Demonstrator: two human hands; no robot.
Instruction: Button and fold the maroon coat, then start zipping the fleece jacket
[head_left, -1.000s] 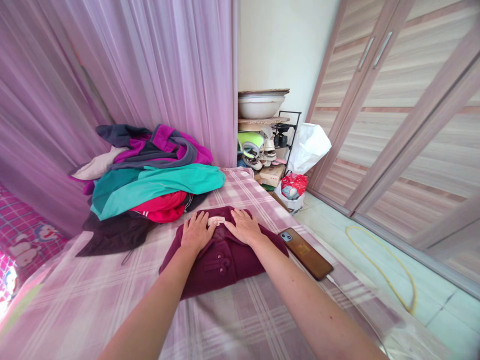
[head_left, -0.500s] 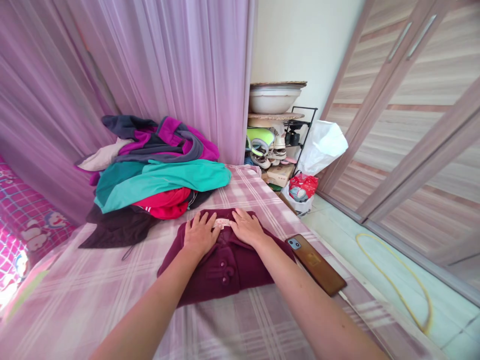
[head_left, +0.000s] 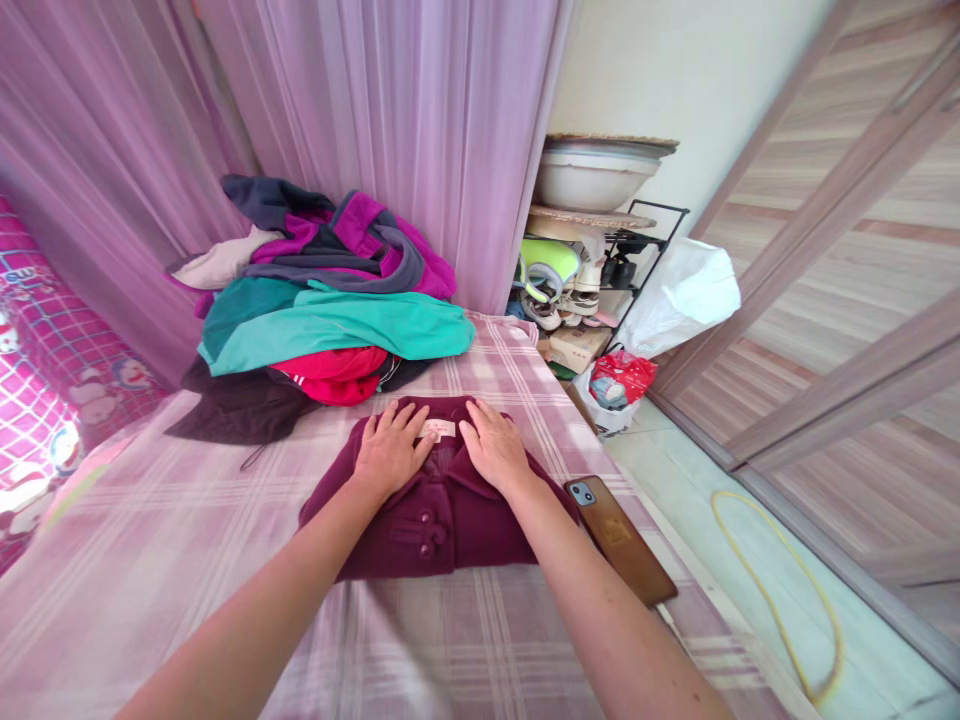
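Note:
A folded maroon garment with buttons lies on the plaid bed sheet. My left hand rests flat on its collar, fingers spread, just left of a small pale label. My right hand lies flat on the collar to the label's right, fingers stretched out. Neither hand grips the cloth.
A heap of clothes in teal, red, magenta and grey sits behind the garment. A brown phone lies near the bed's right edge. Beyond it stand a shoe rack with a basin, bags, wardrobe doors and a yellow hose on the floor.
The view has swung left and tilted. Both hands stay flat on the maroon garment's collar, hardly moved.

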